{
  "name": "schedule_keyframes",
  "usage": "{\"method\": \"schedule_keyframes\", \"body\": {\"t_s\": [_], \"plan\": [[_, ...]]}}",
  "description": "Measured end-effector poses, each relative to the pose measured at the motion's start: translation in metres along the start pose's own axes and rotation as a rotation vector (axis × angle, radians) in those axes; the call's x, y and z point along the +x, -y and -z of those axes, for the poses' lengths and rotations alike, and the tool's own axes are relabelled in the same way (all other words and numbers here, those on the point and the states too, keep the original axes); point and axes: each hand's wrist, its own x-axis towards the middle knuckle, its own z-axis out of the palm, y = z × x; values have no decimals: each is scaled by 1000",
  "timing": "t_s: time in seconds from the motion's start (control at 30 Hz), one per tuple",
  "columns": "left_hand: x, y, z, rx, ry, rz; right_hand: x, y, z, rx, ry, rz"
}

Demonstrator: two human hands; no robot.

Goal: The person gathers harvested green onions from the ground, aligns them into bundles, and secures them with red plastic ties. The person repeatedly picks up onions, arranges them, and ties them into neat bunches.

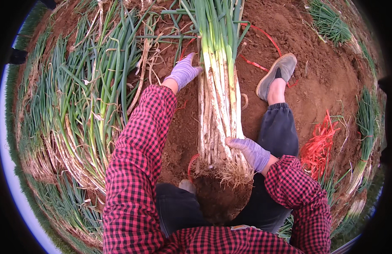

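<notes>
A thick bunch of long green onions (219, 95) lies in front of me, green leaves pointing away and the shaggy roots towards my knees. My right hand (250, 152), in a light purple knit glove, grips white stalks near the root end from the right. At the bunch's left edge is my left hand (184, 71), gloved alike, with thumb and fingers spread; its fingertips are at the side of the stalks, and it does not close on them. Red plastic ties (268, 36) run out from under the bunch onto the soil.
Loose green onions (97, 82) are heaped along the left. A tangle of red plastic strips (319, 146) lies on the soil to the right. Further right is a tied onion bundle (365, 127), with another bundle (330, 23) at upper right. My shoe (280, 73) rests right of the bunch.
</notes>
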Motion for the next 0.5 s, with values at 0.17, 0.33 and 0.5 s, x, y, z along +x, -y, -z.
{"method": "schedule_keyframes", "body": {"t_s": [0.17,0.33,0.5], "plan": [[8,-23,-1,203,130,133,16,-10,-3,-5,-132,82],[3,-35,19,322,233,-26,45,-29,19,15,-113,-9],[-23,-40,60,333,701,-188,61,-32,12,71,-97,-87]]}}
